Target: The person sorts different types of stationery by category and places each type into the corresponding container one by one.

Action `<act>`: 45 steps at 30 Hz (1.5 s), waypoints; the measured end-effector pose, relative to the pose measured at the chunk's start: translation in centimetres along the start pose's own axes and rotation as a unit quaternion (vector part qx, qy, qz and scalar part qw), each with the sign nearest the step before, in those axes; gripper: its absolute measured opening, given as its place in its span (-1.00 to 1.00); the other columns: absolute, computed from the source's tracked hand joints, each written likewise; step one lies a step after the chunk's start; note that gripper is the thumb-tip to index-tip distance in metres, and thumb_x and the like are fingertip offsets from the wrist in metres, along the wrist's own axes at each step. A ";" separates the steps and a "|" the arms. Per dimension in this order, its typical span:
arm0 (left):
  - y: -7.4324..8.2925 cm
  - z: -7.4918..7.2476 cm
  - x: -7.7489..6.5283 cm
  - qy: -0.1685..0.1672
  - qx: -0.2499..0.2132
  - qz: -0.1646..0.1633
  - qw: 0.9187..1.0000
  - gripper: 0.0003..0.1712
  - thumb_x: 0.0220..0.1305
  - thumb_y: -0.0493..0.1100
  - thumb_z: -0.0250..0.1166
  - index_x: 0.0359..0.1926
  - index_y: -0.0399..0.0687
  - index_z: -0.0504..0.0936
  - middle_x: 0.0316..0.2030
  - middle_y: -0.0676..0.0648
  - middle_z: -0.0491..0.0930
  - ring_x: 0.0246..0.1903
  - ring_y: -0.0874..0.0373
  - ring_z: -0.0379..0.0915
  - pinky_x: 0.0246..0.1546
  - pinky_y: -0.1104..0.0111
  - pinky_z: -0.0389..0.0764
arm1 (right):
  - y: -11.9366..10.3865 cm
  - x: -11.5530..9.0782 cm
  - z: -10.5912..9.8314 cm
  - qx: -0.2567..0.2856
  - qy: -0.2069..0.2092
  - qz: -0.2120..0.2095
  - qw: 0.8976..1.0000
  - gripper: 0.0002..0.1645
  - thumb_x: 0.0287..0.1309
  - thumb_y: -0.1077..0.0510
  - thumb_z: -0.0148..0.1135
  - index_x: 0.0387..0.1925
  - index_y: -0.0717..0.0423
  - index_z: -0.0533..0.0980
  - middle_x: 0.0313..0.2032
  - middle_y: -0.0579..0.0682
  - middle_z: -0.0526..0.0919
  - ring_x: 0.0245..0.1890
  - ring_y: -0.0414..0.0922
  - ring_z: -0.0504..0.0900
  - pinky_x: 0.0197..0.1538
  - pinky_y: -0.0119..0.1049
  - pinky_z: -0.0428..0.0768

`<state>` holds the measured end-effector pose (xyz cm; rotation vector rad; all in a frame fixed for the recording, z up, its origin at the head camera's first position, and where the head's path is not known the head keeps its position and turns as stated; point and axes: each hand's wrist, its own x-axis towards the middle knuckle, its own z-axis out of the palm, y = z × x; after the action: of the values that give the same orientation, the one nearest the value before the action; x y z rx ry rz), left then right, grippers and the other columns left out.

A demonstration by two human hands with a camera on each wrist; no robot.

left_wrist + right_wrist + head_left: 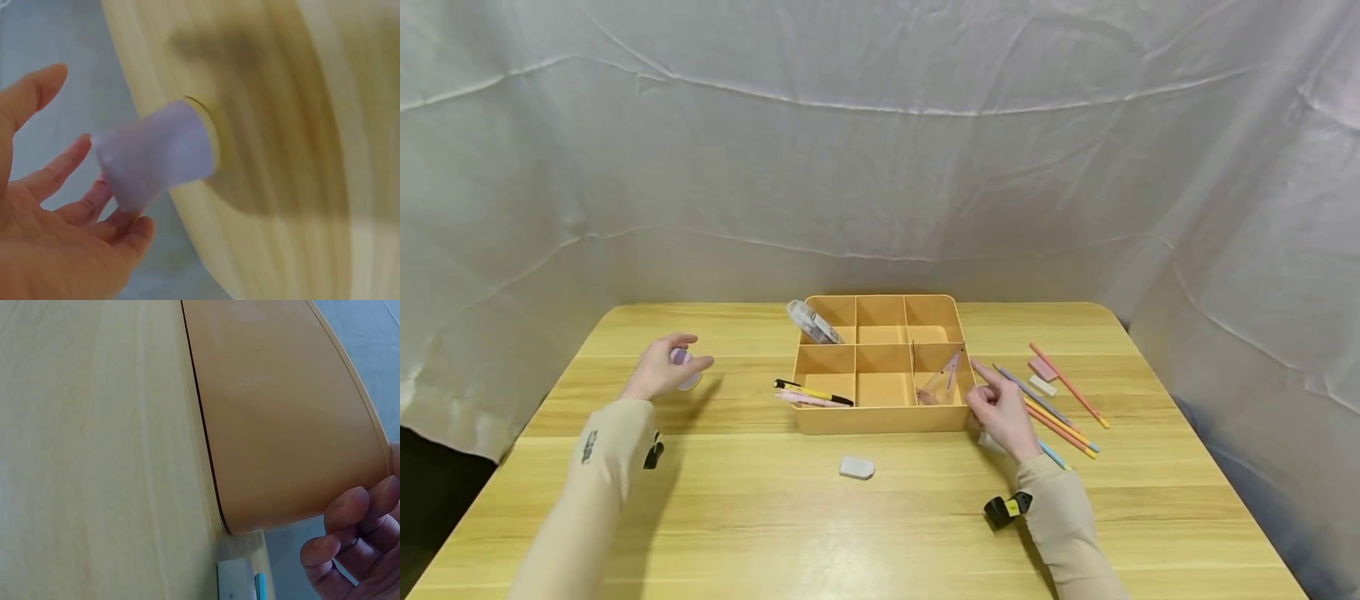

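Observation:
My left hand is at the far left of the table, behind a small lilac cylinder with a yellow base. Its thumb is apart from the cylinder, and its fingertips are at the cylinder's end; contact is hard to tell. My right hand is beside the right front corner of an orange divided organizer box. Its index finger points along the box's right wall, and the other fingers bend loosely in the right wrist view. A clear set square leans in the box's front right compartment.
Pens lie across the front left compartment, and a correction-tape-like item leans in the back left one. A white eraser-like block lies in front. Several coloured pencils, a pink block and a white block lie right.

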<state>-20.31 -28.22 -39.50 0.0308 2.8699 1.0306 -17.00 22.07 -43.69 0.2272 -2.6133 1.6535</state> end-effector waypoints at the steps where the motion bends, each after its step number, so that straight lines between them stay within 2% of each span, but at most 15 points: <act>1: -0.2 0.0 0.0 -0.001 0.003 -0.002 1.000 -0.19 0.41 0.01 0.25 0.41 -0.48 0.22 0.30 -0.63 0.26 0.22 -0.48 0.31 0.21 -0.27 0.44 | 0.0 0.0 0.0 -0.001 -0.001 0.002 1.000 -0.29 0.24 0.37 0.04 0.45 0.29 0.26 -0.78 -0.14 0.36 -0.77 -0.25 0.36 -0.59 -0.43 0.40; 6: -1.0 0.3 -0.1 0.002 0.006 -0.002 1.000 -0.14 0.34 -0.02 0.33 0.42 -0.48 0.19 0.28 -0.66 0.20 0.13 -0.45 0.33 0.12 -0.23 0.51 | -1.0 -0.3 -0.1 0.000 -0.006 0.015 1.000 -0.28 0.24 0.40 0.01 0.45 0.35 0.22 -0.78 -0.15 0.35 -0.77 -0.27 0.35 -0.57 -0.44 0.40; 12: -1.6 0.5 -0.1 0.011 0.009 -0.006 1.000 -0.15 0.31 -0.07 0.35 0.42 -0.45 0.19 0.22 -0.64 0.25 0.09 -0.44 0.34 0.04 -0.17 0.54 | -3.8 -1.1 -0.4 -0.002 -0.013 0.018 1.000 -0.30 0.24 0.43 -0.01 0.43 0.43 0.23 -0.78 -0.15 0.34 -0.76 -0.29 0.34 -0.57 -0.46 0.38; 15: -1.8 0.6 -0.2 0.014 0.007 -0.007 1.000 -0.16 0.31 -0.11 0.35 0.42 -0.46 0.18 0.18 -0.63 0.29 0.07 -0.44 0.36 0.03 -0.17 0.55 | -4.3 -1.3 -0.5 -0.004 -0.015 0.015 1.000 -0.31 0.24 0.42 -0.02 0.43 0.43 0.22 -0.78 -0.17 0.32 -0.76 -0.31 0.32 -0.58 -0.45 0.36; 25: -2.3 0.9 -0.2 0.023 0.004 -0.002 1.000 -0.19 0.30 -0.21 0.33 0.41 -0.50 0.17 0.12 -0.63 0.39 0.03 -0.44 0.45 0.03 -0.16 0.57 | -4.0 -1.2 -0.4 0.002 -0.017 0.016 1.000 -0.30 0.24 0.42 -0.02 0.43 0.43 0.22 -0.78 -0.17 0.31 -0.77 -0.32 0.29 -0.57 -0.46 0.34; 45: -2.6 1.2 0.0 0.019 0.001 -0.014 1.000 -0.28 0.34 -0.26 0.26 0.41 -0.43 0.18 0.12 -0.64 0.38 0.04 -0.48 0.42 0.01 -0.17 0.57 | -4.0 -1.1 -0.5 -0.005 -0.012 0.014 1.000 -0.31 0.24 0.42 -0.02 0.42 0.44 0.23 -0.77 -0.15 0.31 -0.77 -0.34 0.29 -0.58 -0.48 0.34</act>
<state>-20.15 -29.44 -42.06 -0.0274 2.8963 1.0348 -15.34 20.90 -40.03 0.2124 -2.6543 1.6559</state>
